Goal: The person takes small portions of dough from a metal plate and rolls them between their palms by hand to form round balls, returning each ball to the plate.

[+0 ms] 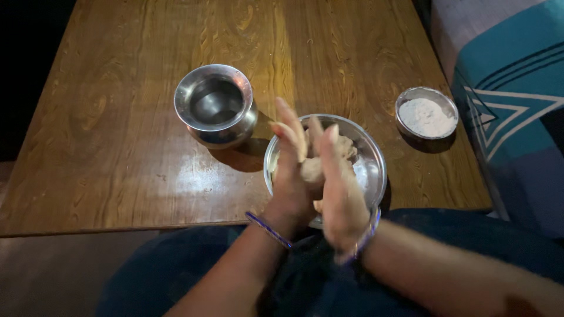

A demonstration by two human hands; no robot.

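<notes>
Nearest you: your left hand (292, 176) and right hand (341, 196), palms pressed together, grasping a lump of dough (312, 169) between them. Beneath: steel bowl (371, 158) holding more dough, overhanging the table's (117, 147) near edge. Left of it, just beside: round steel pot (215, 105). Right, near the table's right edge: small dish of flour (426, 113). Beyond: bare wood

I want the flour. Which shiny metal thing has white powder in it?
The small flat dish at the table's right edge; the round pot looks empty, and the big bowl holds dough.
</notes>
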